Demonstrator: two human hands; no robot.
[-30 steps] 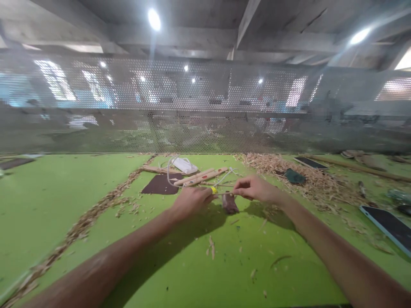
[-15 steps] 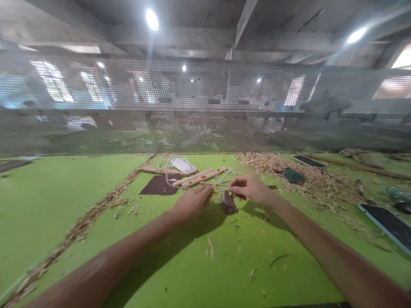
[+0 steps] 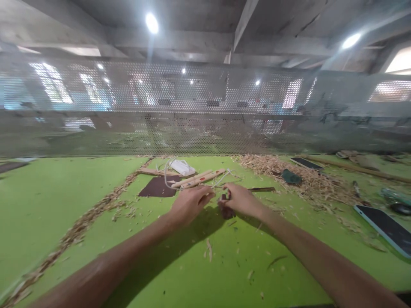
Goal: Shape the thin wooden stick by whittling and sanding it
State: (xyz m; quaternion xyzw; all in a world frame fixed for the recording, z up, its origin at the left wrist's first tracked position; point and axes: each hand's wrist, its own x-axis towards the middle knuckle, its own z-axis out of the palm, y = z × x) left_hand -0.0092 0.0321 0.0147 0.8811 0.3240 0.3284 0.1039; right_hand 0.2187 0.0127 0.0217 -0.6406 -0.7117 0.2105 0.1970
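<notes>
My right hand [image 3: 243, 202] has its thumb and fingers around a small folded brown piece [image 3: 227, 212] that looks like sandpaper, low over the green tabletop [image 3: 224, 265]. To its left, my left hand [image 3: 190, 205] is palm down with thumb and forefinger a little apart, and no object shows between them. Just beyond it lie pale wooden sticks [image 3: 202, 179] with small coloured marks. A flat dark brown sheet [image 3: 156, 187] is on the table behind my left hand. A thin dark tool [image 3: 262, 189] lies beyond my right wrist.
A white device [image 3: 182, 167] with a looping white cable stands behind the sticks. Wood shavings [image 3: 321, 184] are heaped at the back right, with a dark green scrap [image 3: 291, 176] on them. A phone [image 3: 383, 229] lies at the right. A perforated metal screen [image 3: 199, 128] closes the back.
My right hand has lowered onto the brown piece, which stood beside its fingertips before. My left hand's pinch has loosened, and it has shifted slightly.
</notes>
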